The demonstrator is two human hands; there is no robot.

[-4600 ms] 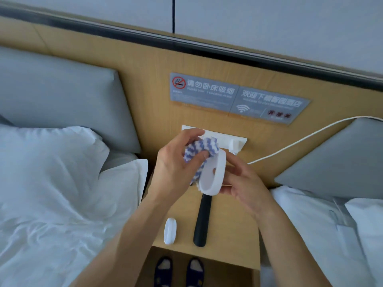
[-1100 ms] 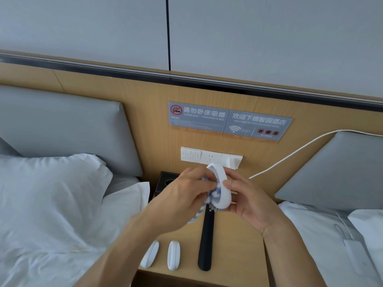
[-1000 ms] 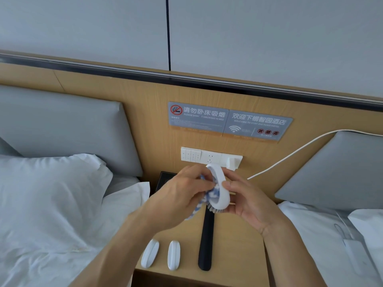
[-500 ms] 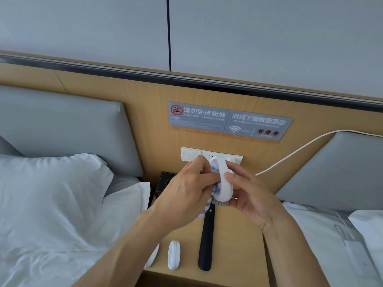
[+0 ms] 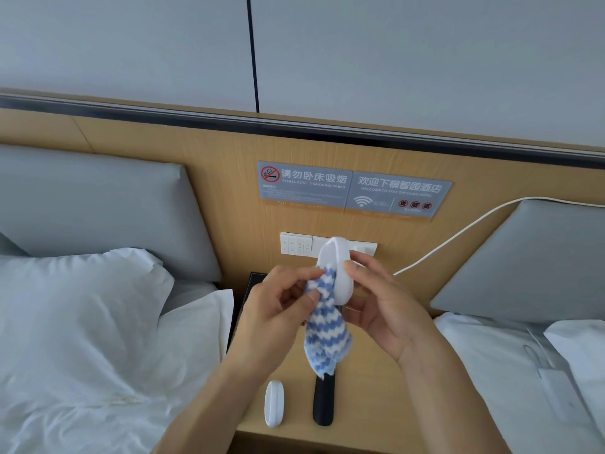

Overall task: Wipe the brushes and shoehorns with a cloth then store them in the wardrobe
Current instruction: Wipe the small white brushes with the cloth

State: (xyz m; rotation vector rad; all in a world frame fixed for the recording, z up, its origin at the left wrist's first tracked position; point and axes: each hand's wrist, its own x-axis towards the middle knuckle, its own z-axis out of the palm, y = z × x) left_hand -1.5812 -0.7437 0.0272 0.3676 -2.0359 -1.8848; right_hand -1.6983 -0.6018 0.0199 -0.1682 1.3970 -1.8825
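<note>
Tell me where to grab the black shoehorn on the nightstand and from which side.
Take the black shoehorn by its near rounded end, coming from above with fingers across its narrow width. It lies flat and lengthwise on the nightstand, its far end hidden behind the hanging striped cloth; the near end is bare, with room between it and the small white brush at its left.

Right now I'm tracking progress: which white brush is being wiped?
The white brush held up by the right hand, with the left hand pressing the striped cloth against it. The other brush lies untouched on the nightstand.
</note>
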